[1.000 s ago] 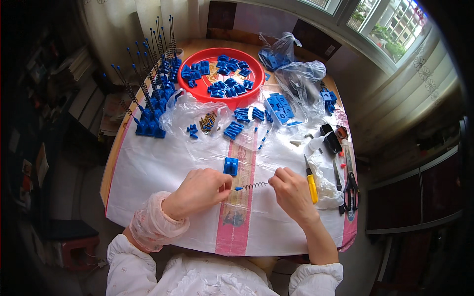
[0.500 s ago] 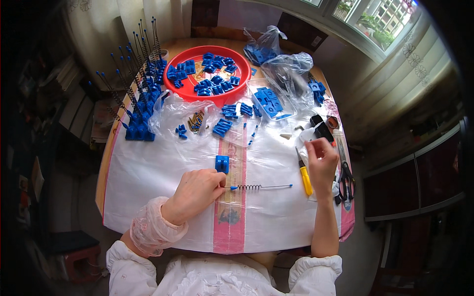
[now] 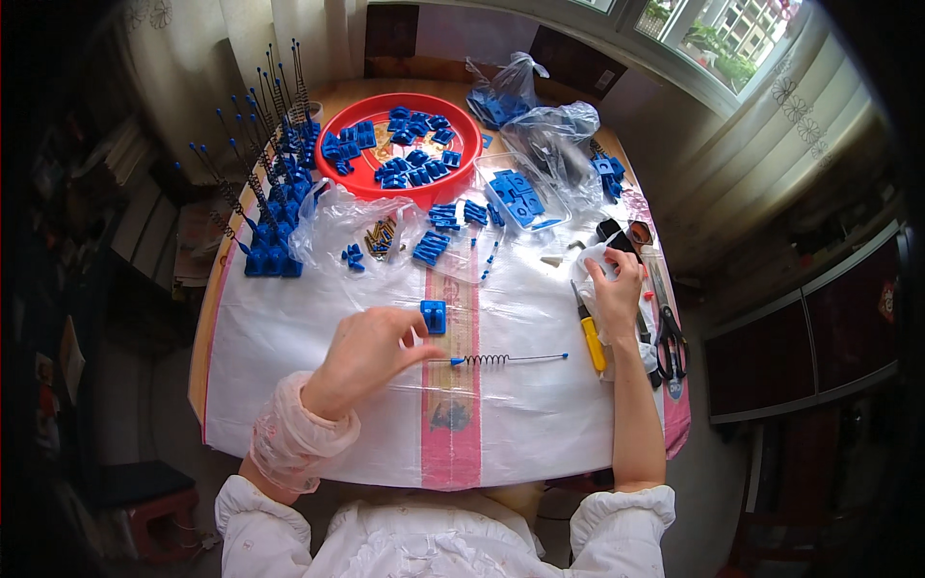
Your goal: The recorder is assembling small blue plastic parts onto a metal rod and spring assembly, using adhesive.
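Observation:
A thin dark wire with a coiled middle, a coil spring, lies across the tabletop sheet with a blue cone at its left part and a blue tip at its right end. Just left of it hovers my left hand, fingers apart and holding nothing. Beyond that hand is a single blue plastic block. Over at the right, my right hand has its thumb and fingers on a white round thing whose kind I cannot make out. Close to this hand lies a yellow-handled screwdriver.
A red round tray holds several blue blocks. Blue bases with upright springs crowd the left edge. A plastic bag with brass-coloured pieces, a clear box of blue plates and black scissors also lie around.
My left hand has let go of the spring's left end and its fingers have spread. My right hand has reached farther out to the white round thing. The whole view has shifted slightly.

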Demonstrator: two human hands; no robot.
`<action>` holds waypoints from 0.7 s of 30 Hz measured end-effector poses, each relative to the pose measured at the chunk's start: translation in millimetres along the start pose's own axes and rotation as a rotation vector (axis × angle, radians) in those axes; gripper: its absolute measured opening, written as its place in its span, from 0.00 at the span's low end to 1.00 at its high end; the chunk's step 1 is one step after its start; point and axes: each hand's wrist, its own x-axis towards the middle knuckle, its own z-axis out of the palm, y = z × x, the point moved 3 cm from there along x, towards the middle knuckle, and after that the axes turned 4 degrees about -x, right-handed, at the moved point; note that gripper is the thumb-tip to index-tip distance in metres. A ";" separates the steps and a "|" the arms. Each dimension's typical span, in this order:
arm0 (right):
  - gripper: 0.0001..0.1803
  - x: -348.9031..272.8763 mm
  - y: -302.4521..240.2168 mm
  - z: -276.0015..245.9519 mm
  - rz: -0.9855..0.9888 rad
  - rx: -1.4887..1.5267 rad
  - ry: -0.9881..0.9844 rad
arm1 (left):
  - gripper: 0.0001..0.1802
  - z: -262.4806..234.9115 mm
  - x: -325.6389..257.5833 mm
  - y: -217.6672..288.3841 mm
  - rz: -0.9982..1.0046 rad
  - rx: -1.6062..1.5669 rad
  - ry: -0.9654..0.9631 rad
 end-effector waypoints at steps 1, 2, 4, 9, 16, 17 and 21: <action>0.17 0.5 2.1 1.5 0.003 0.002 -0.004 | 0.16 -5.2 1.8 -4.4 -0.024 -0.013 0.035; 0.16 0.7 4.2 3.9 0.000 0.006 -0.002 | 0.16 -10.5 3.6 -8.0 -0.049 -0.024 0.070; 0.15 1.7 8.3 6.7 -0.007 0.011 0.004 | 0.15 -20.1 7.1 -11.0 -0.082 -0.025 0.119; 0.13 3.7 7.8 11.1 0.004 0.043 0.001 | 0.13 -30.5 10.3 -26.0 -0.124 -0.036 0.176; 0.10 9.6 2.4 -11.6 0.054 0.309 -0.002 | 0.15 -15.1 15.8 -41.0 -0.022 -0.130 0.187; 0.09 9.7 0.5 -15.0 0.062 0.471 -0.033 | 0.19 -11.0 17.9 -40.3 -0.034 -0.156 0.141; 0.09 5.5 -25.8 -33.8 0.101 0.810 -0.190 | 0.26 5.3 20.2 -36.9 0.020 -0.208 0.103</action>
